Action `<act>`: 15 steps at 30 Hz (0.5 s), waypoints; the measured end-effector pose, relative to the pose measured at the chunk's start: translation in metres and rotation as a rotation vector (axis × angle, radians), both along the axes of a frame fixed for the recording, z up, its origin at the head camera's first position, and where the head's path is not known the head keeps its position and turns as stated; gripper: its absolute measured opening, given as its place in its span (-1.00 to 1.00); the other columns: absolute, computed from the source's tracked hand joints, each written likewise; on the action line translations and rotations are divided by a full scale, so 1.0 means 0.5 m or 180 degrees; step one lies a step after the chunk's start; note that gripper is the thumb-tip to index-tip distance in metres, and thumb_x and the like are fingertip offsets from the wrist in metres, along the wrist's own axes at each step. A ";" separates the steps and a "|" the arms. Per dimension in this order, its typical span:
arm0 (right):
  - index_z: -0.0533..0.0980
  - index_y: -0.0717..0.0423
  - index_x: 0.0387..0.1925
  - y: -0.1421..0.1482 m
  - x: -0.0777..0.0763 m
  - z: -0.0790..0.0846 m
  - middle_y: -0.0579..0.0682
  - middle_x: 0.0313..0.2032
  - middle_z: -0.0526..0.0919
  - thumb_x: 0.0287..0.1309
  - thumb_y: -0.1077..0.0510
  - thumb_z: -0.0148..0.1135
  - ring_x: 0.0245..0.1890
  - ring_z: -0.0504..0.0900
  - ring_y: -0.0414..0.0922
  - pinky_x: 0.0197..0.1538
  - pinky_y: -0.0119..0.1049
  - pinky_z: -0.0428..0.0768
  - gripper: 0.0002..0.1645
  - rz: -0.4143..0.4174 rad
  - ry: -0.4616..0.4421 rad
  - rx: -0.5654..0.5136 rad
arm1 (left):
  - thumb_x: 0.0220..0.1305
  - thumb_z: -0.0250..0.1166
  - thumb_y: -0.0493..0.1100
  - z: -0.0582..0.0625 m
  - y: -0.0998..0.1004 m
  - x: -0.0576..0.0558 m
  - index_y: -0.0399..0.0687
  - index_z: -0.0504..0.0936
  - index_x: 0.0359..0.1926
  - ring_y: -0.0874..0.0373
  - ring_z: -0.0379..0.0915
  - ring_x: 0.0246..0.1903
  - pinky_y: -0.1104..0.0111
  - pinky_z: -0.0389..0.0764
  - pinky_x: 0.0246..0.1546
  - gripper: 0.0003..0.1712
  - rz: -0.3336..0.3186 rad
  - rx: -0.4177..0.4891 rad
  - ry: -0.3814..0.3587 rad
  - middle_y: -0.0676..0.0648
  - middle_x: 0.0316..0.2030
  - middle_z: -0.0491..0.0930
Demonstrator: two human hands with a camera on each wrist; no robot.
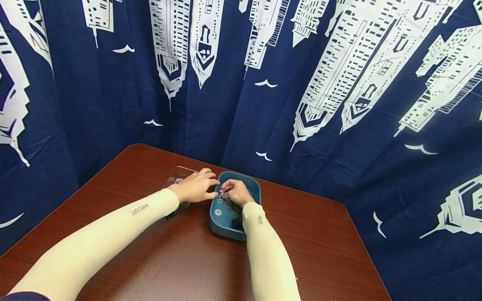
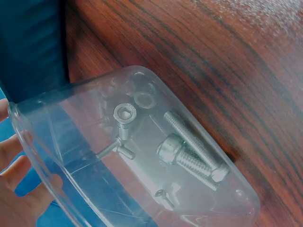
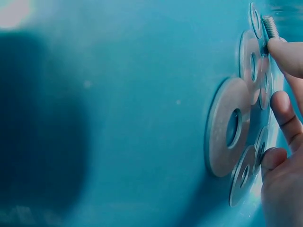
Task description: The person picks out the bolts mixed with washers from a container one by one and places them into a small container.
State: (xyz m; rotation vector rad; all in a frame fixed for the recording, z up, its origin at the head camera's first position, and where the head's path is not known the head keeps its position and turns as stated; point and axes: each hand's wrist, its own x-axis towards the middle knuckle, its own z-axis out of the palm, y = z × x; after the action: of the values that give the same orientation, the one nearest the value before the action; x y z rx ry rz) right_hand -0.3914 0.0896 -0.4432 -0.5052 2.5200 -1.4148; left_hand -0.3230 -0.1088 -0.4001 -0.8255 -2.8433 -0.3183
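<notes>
My right hand (image 1: 236, 192) reaches into a blue bin (image 1: 227, 232) and pinches a small threaded screw (image 3: 271, 27) between thumb and finger. Several flat metal washers (image 3: 218, 130) of different sizes lie on the bin's floor beside those fingers. Over the bin's left rim, my left hand (image 1: 196, 186) extends its fingers and grips nothing. It is close to a clear plastic box (image 2: 142, 194), whose rim crosses in front of the fingertips in the left wrist view; contact is unclear. Inside that box lie a socket-head bolt (image 2: 125, 113), long bolts (image 2: 191, 163) and smaller screws (image 2: 163, 197).
The reddish-brown table (image 1: 180, 255) carries both containers near its far edge, the clear box left of the bin. Behind the table hangs a navy curtain (image 1: 233, 108) with white buildings. My right forearm hides part of the bin's near right side.
</notes>
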 end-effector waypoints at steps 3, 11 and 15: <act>0.58 0.32 -0.25 0.004 0.003 0.005 0.10 -0.35 0.76 -0.03 0.56 0.25 -0.42 0.67 -0.17 -0.37 -0.40 0.61 -0.73 0.0010 0.0047 -0.0002 | 0.36 0.26 0.14 0.003 0.001 0.001 -0.07 0.60 0.26 -0.14 0.23 0.37 -0.11 0.41 0.30 -0.42 -0.0005 0.0011 0.0005 -0.22 0.29 0.48; 0.60 0.33 -0.21 0.012 -0.001 0.010 0.21 -0.27 0.77 -0.01 0.56 0.27 -0.37 0.72 -0.10 -0.31 -0.36 0.67 -0.72 -0.0077 0.0099 -0.0006 | 0.36 0.26 0.15 0.005 0.002 0.000 -0.07 0.58 0.29 -0.14 0.20 0.39 -0.11 0.37 0.33 -0.40 0.0024 0.0014 -0.0088 -0.22 0.32 0.46; 0.60 0.35 -0.20 0.018 -0.004 0.008 0.25 -0.25 0.76 0.00 0.57 0.27 -0.34 0.73 -0.06 -0.28 -0.31 0.70 -0.72 -0.0086 0.0077 -0.0021 | 0.36 0.26 0.15 0.005 0.003 0.000 -0.07 0.57 0.30 -0.14 0.18 0.40 -0.13 0.35 0.34 -0.39 0.0032 0.0020 -0.0147 -0.23 0.33 0.44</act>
State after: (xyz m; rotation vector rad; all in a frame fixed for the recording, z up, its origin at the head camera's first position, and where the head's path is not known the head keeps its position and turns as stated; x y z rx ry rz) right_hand -0.3935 0.0988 -0.4390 -0.4941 2.5514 -1.4354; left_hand -0.3230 -0.1073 -0.3976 -0.8130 -2.8866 -0.3495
